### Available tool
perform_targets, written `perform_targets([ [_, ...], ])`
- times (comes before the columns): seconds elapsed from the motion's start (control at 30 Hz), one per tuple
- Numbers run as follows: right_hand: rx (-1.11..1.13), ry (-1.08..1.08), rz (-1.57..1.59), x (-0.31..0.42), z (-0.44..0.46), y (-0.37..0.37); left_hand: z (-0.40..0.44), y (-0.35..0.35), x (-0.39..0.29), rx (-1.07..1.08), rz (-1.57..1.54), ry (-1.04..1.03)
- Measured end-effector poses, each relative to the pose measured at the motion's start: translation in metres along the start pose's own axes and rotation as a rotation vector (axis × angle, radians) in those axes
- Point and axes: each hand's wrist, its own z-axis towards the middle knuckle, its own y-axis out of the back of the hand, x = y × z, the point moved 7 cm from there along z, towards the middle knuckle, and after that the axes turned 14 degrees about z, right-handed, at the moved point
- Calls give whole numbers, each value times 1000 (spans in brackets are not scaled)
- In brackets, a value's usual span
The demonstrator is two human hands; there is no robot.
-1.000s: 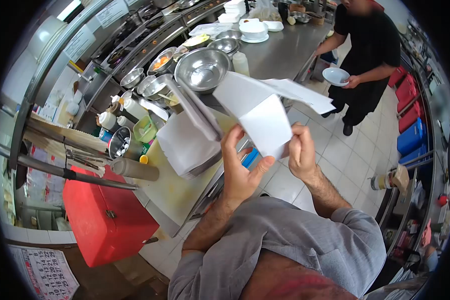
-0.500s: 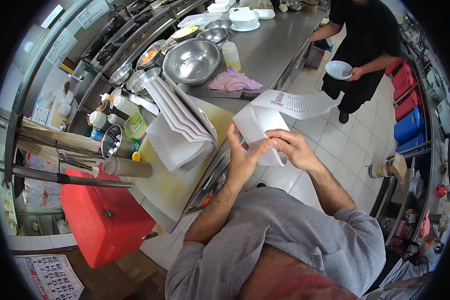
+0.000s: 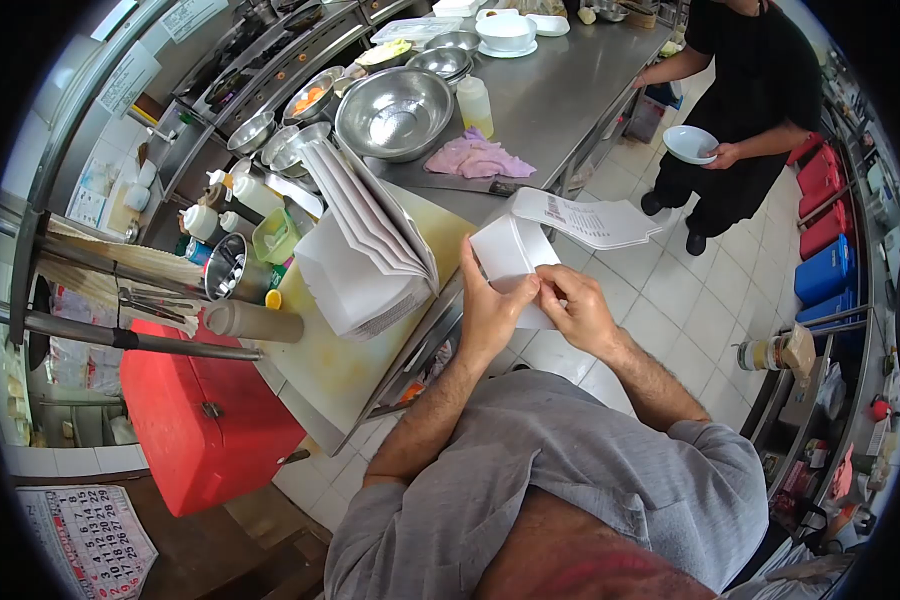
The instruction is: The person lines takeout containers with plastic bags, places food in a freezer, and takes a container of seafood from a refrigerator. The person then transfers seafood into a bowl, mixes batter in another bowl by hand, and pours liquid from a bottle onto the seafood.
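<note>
Left hand and right hand are gripping white part-folded cardboard box with printed flap between them, over pale square-tiled floor; over-hard pinching is risking creased cardboard, any slip is risking box dropping floorward

Pale square-tiled floor across middle right. Long grey stainless-steel counter runs toward the top. Dark metal shelving at right, white tiled wall at left.
</note>
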Motion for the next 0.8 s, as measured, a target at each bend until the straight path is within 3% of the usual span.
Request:
perform_targets([
  [0.17,-139,50,-71,-10,-6,-3,-4,4,1,-103,160,-13],
  [0.3,-251,131,-195,-1,-3,15,-1,18,2,-149,117,66],
  [0.43,-262,-54,-155,10,10,73,3,40,28,-219,214,150],
  [0.5,-229,-151,-78,27,16,118,-3,30,37,-100,44,263],
  [0.57,-367,-43,-23,61,13,175,-9,23,25,-59,-3,265],
  [0.63,-522,14,-77,89,3,226,-11,15,17,12,154,215],
  [0.67,-557,171,-34,97,2,249,-12,14,19,-2,258,123],
  [0.73,-631,395,-332,134,16,270,-13,13,2,-3,345,6],
  [0.8,-759,349,-265,139,45,276,-17,11,-27,55,435,-117],
])
